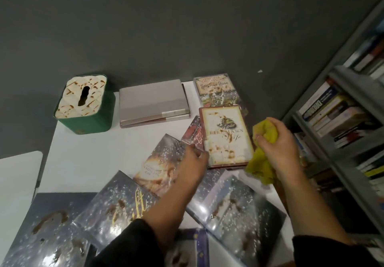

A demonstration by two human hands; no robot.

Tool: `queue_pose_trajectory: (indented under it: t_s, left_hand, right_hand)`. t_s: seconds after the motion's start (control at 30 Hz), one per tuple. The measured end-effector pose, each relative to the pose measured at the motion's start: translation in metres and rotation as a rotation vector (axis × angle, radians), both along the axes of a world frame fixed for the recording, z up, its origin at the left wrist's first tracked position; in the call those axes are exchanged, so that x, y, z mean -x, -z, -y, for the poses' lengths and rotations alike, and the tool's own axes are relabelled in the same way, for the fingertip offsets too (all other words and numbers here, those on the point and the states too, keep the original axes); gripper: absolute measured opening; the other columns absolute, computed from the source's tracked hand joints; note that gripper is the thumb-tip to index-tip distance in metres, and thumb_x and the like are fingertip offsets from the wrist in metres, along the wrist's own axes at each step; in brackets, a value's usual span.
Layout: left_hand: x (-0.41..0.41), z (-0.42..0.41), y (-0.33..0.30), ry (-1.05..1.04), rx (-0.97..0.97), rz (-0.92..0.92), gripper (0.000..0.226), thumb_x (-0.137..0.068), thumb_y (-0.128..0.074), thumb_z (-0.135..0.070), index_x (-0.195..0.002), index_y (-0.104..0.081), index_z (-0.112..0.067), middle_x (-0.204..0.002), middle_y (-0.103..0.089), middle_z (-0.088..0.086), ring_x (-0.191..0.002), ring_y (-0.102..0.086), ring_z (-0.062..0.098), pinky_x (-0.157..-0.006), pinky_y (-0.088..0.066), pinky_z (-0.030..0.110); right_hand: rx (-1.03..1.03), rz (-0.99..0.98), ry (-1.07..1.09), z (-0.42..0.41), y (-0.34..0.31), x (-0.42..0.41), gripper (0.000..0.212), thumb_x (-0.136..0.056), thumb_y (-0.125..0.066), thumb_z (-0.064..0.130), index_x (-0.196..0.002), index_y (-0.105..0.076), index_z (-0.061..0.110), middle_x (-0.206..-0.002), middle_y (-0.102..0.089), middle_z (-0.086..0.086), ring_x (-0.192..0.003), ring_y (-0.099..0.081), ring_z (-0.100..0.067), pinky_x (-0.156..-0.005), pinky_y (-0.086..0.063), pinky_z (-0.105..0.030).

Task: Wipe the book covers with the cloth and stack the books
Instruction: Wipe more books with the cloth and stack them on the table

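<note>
From the head camera, the right hand is bunched around a crumpled yellow-green cloth, its fingers curled over the upper wad while the loose, fuzzy tail hangs down beside the wrist, probably gathered this way to make a firm pad for wiping. It hovers just beside the right edge of a cream-coloured hardback with a reddish border, whose glossy jacket carries brown smears and pale blotches. The left hand reaches to that book's lower left corner, fingers bent at the edge; whether it steadies or lifts the book cannot be told. The book lies on top of others on a white flat-topped table, overlapping a dark red book and a speckled grey-and-orange book. More shiny, plastic-jacketed books, spattered and stained, fan out nearer the camera, unstacked. Behind sit a floral-covered book, a plain grey boxy volume, and a green fabric tissue box with a quilted, stained cream top. Grey shelves of books stand at right.
</note>
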State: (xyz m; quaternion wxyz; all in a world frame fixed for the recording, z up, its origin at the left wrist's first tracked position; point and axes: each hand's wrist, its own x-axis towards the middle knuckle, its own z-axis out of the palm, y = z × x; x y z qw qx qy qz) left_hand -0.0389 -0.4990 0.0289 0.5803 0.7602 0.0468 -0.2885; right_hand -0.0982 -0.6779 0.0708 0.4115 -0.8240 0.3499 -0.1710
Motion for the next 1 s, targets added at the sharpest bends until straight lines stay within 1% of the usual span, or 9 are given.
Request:
queue_pose_trajectory:
  t_s: [0.13, 0.23, 0.3, 0.37, 0.53, 0.67, 0.73, 0.9, 1.0]
  left_hand:
    - [0.002, 0.009, 0.001, 0.005, -0.015, -0.056, 0.023, -0.099, -0.045, -0.023, -0.115, -0.048, -0.006, -0.106, -0.065, 0.013, -0.076, -0.057, 0.019, -0.056, -0.048, 0.03]
    - [-0.002, 0.013, -0.001, -0.079, 0.098, -0.14, 0.022, -0.1, -0.041, -0.012, -0.104, -0.056, 0.002, -0.089, -0.064, 0.013, -0.07, -0.06, 0.018, -0.06, -0.051, 0.031]
    - [-0.004, 0.014, -0.004, -0.118, 0.123, -0.171, 0.023, -0.1, -0.039, -0.009, -0.106, -0.056, 0.005, -0.075, -0.059, 0.006, -0.056, -0.058, 0.009, -0.052, -0.049, 0.022]
    - [-0.005, 0.015, -0.005, -0.116, 0.115, -0.174, 0.024, -0.101, -0.041, -0.012, -0.108, -0.057, 0.004, -0.075, -0.061, 0.007, -0.05, -0.057, 0.008, -0.044, -0.044, 0.019]
    - [-0.004, 0.018, 0.0, -0.105, 0.105, -0.143, 0.019, -0.098, -0.048, -0.012, -0.109, -0.058, 0.0, -0.1, -0.068, 0.017, -0.081, -0.068, 0.025, -0.056, -0.053, 0.025]
    - [-0.001, 0.015, -0.003, -0.05, 0.064, -0.068, 0.01, -0.096, -0.052, -0.011, -0.098, -0.055, -0.003, -0.098, -0.066, 0.021, -0.061, -0.061, 0.018, -0.039, -0.042, 0.017]
    - [-0.001, 0.015, -0.004, -0.027, 0.082, -0.063, 0.011, -0.096, -0.051, -0.013, -0.102, -0.048, -0.004, -0.101, -0.064, 0.022, -0.059, -0.059, 0.017, -0.036, -0.039, 0.016]
    - [-0.001, 0.017, -0.014, -0.048, 0.257, -0.185, 0.009, -0.095, -0.05, -0.008, -0.097, -0.042, -0.012, -0.107, -0.061, 0.022, -0.075, -0.066, 0.027, -0.055, -0.056, 0.031]
    - [0.002, 0.01, -0.02, -0.112, 0.379, -0.279, 0.01, -0.095, -0.05, -0.007, -0.101, -0.043, -0.01, -0.114, -0.06, 0.025, -0.084, -0.068, 0.031, -0.063, -0.059, 0.035]
  right_hand:
    - [-0.007, -0.171, -0.066, -0.008, 0.023, 0.007, 0.053, -0.085, -0.064, 0.015, -0.134, -0.046, 0.024, -0.131, -0.047, -0.01, -0.115, -0.049, -0.028, -0.083, -0.039, -0.029]
    - [-0.063, -0.184, -0.099, -0.012, 0.027, 0.009, 0.052, -0.086, -0.064, 0.016, -0.134, -0.045, 0.026, -0.131, -0.048, -0.008, -0.114, -0.05, -0.028, -0.085, -0.043, -0.034]
    - [-0.067, -0.192, -0.133, -0.014, 0.027, 0.008, 0.052, -0.087, -0.063, 0.016, -0.134, -0.044, 0.027, -0.131, -0.049, -0.006, -0.114, -0.05, -0.026, -0.085, -0.043, -0.033]
    - [-0.046, -0.225, -0.173, -0.017, 0.027, 0.008, 0.053, -0.087, -0.063, 0.017, -0.136, -0.043, 0.027, -0.132, -0.048, -0.004, -0.114, -0.051, -0.025, -0.083, -0.043, -0.031]
    - [-0.004, -0.259, -0.21, -0.023, 0.026, 0.009, 0.054, -0.089, -0.062, 0.017, -0.138, -0.041, 0.026, -0.135, -0.046, -0.004, -0.115, -0.05, -0.024, -0.081, -0.04, -0.027]
    - [-0.019, -0.251, -0.221, -0.019, 0.028, 0.013, 0.054, -0.087, -0.062, 0.016, -0.136, -0.043, 0.027, -0.132, -0.049, -0.004, -0.111, -0.052, -0.023, -0.079, -0.041, -0.025]
    - [-0.023, -0.242, -0.237, -0.016, 0.029, 0.014, 0.054, -0.087, -0.063, 0.016, -0.135, -0.043, 0.028, -0.13, -0.051, -0.003, -0.109, -0.052, -0.023, -0.08, -0.042, -0.025]
    - [-0.077, -0.165, -0.222, -0.008, 0.027, 0.017, 0.049, -0.086, -0.064, 0.017, -0.131, -0.048, 0.028, -0.128, -0.054, -0.002, -0.11, -0.053, -0.023, -0.084, -0.049, -0.034]
    - [-0.124, -0.038, -0.06, 0.0, 0.022, 0.026, 0.045, -0.088, -0.062, 0.019, -0.131, -0.049, 0.026, -0.127, -0.053, -0.002, -0.112, -0.052, -0.023, -0.079, -0.043, -0.029]
